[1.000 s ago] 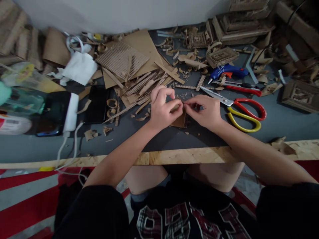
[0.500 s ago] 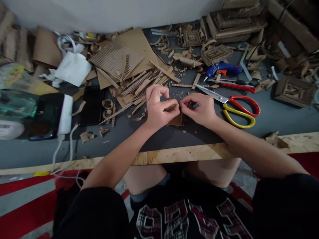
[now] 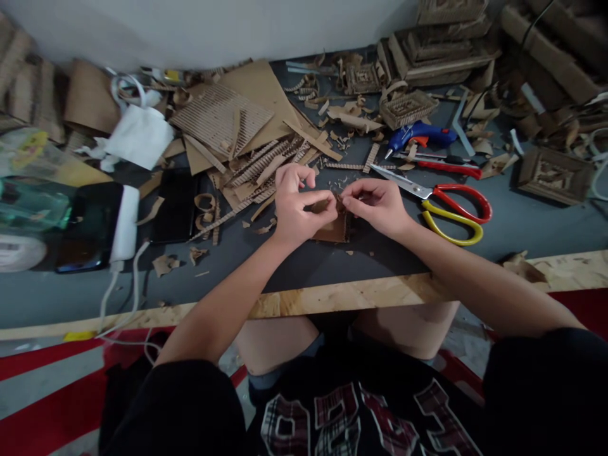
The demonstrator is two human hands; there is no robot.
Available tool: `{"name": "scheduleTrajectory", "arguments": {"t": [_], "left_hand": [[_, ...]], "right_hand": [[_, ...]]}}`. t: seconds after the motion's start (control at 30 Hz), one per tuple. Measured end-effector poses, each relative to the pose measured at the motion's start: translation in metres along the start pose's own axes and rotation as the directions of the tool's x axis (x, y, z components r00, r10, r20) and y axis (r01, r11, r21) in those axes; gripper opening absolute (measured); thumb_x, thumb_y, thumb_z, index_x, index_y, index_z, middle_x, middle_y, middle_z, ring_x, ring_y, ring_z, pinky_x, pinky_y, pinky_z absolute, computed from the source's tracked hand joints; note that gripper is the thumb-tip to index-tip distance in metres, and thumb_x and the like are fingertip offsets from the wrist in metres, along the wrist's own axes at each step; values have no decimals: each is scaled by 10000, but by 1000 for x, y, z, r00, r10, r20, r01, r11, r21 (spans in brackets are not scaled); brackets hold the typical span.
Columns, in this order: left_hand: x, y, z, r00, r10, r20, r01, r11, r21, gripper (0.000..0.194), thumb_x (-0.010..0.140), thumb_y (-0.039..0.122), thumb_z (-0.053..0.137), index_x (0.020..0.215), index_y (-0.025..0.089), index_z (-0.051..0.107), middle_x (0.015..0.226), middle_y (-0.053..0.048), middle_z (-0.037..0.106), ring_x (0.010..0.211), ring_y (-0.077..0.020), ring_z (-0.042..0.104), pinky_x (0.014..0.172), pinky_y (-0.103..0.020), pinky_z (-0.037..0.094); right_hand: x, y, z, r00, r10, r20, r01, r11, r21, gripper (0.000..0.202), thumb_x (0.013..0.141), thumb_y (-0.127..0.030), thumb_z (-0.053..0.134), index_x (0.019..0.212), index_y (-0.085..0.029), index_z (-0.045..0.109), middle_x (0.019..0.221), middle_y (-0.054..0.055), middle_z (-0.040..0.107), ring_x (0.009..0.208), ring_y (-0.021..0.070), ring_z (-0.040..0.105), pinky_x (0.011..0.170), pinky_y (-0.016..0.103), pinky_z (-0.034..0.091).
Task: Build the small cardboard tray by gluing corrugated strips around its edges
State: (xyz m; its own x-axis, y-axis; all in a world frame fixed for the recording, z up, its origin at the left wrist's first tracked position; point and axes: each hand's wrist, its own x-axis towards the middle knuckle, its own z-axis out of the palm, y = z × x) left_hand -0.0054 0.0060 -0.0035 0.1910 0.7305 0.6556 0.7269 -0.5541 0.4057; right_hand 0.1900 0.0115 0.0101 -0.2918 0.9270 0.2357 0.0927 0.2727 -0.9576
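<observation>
A small brown cardboard piece (image 3: 332, 230) lies on the dark tabletop, partly covered by my hands. My left hand (image 3: 303, 206) pinches thumb and forefinger together at its upper edge, the other fingers curled up and away. Opposite it, my right hand (image 3: 375, 204) has thumb and forefinger pinched at the top right corner of the same piece. A thin bit of cardboard shows between the fingertips, too small to make out fully. Just right of my right hand lie scissors (image 3: 432, 195) with one red and one yellow handle.
Behind the scissors sit a blue glue gun (image 3: 418, 135) and a red-handled cutter (image 3: 449, 168). Cardboard sheets (image 3: 223, 117) and corrugated strips are heaped beyond my left hand. Phones (image 3: 88, 225) and a white cable (image 3: 135, 285) lie left. Cardboard trays (image 3: 553, 176) stand right.
My right fingertips have closed up and shifted slightly at the cardboard's top corner. The left hand keeps its pinch. The whole view has moved a little.
</observation>
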Motion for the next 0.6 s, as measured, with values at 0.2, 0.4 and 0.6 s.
{"name": "scheduleTrajectory", "arguments": {"t": [0.2,0.4,0.6], "left_hand": [[0,3,-2,990,130,-62,-129,991,28,90,795,246,694,725,234,749,908,-68,520,985,-259,554,854,-426,455],[0,2,0,993,118,-31,-117,992,36,69,767,254,721,711,214,728,939,-72,518,1025,-267,538,897,-438,449],[0,-1,-1,999,52,16,-52,999,4,30,753,252,742,761,225,733,987,-72,511,1118,-313,525,985,-524,416]], "right_hand": [[-3,-6,-3,996,-90,-1,88,977,-192,184,812,-332,726,819,-166,805,728,36,758,583,94,605,509,201,440],[-1,-4,-3,997,-67,24,70,980,-186,177,802,-323,713,758,-160,765,653,20,715,529,87,553,476,204,401],[2,0,-1,998,51,21,-51,999,3,242,795,-400,729,740,-164,726,647,4,678,538,84,542,498,221,436]]}}
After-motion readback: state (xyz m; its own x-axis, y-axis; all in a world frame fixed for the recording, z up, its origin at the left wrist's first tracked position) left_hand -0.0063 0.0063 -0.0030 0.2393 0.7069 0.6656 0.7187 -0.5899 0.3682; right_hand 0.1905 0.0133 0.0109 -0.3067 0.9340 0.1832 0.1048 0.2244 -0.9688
